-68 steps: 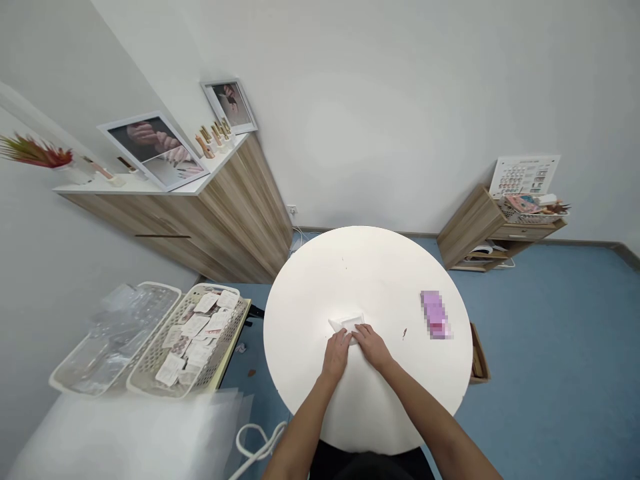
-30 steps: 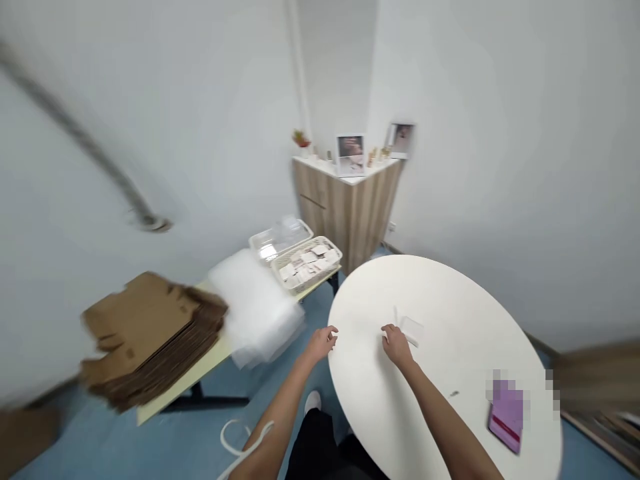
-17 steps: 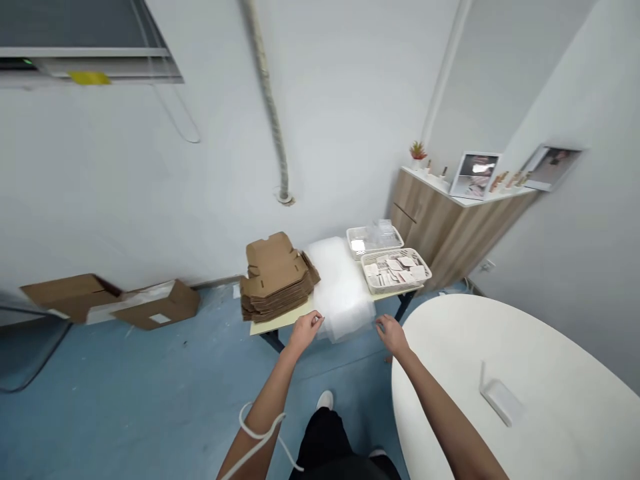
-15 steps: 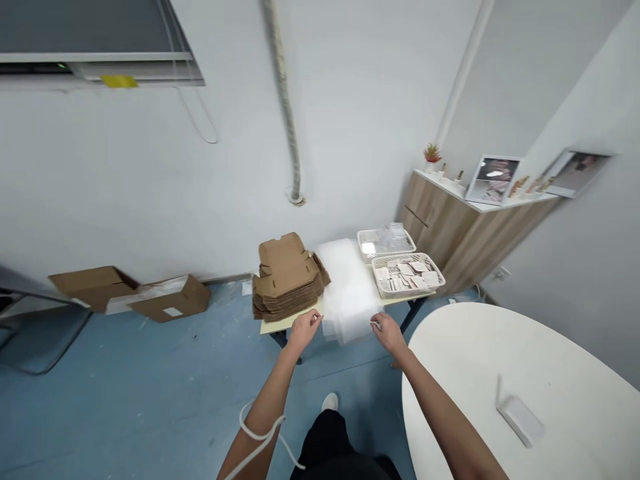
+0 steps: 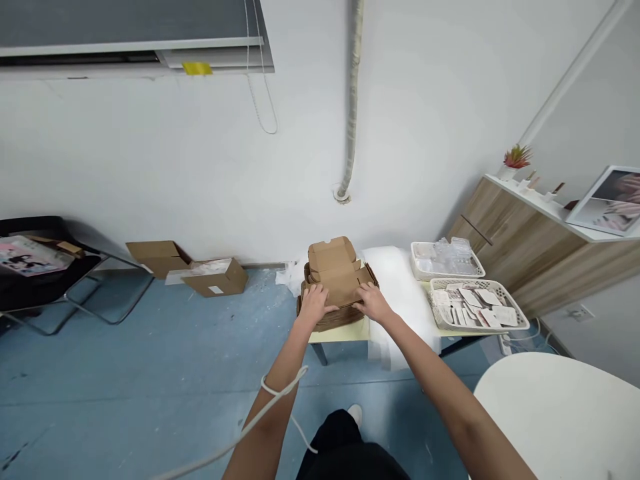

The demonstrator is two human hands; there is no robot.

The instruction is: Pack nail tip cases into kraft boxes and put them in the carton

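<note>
Cardboard stack [image 5: 341,285] partly behind fingers [image 5: 365,293]

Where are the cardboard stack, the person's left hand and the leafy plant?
Cardboard stack [image 5: 341,283], head view: its top sheet.
Left hand [image 5: 315,305], head view: back of the hand.
Leafy plant [image 5: 517,157], head view: its coloured leaves.

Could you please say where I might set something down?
Bare room shows on the round table beside the right arm, and on blue floor between the chair and left arm. Crowded: the yellow table, holding the cardboard stack, white sheets and two baskets.
</note>
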